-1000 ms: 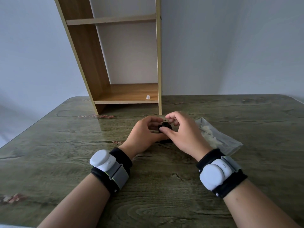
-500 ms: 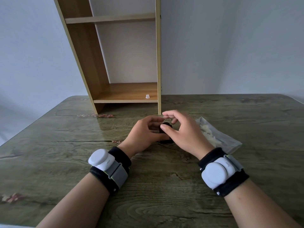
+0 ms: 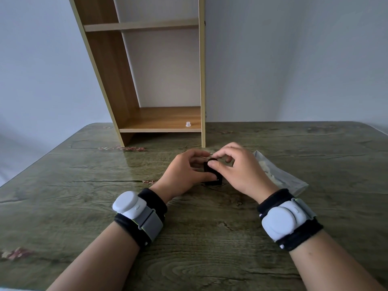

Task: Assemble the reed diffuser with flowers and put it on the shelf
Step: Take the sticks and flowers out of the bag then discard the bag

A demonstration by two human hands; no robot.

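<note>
We hold the small dark bottle [image 3: 212,172] on the bench [image 3: 84,185], left hand [image 3: 184,173] in a closed grip round its body, right hand [image 3: 235,166] pinching its cap. A hard twist could tip it. The shelf [image 3: 163,119] is near, the plastic bag [image 3: 279,177] just beside our right hand.
</note>
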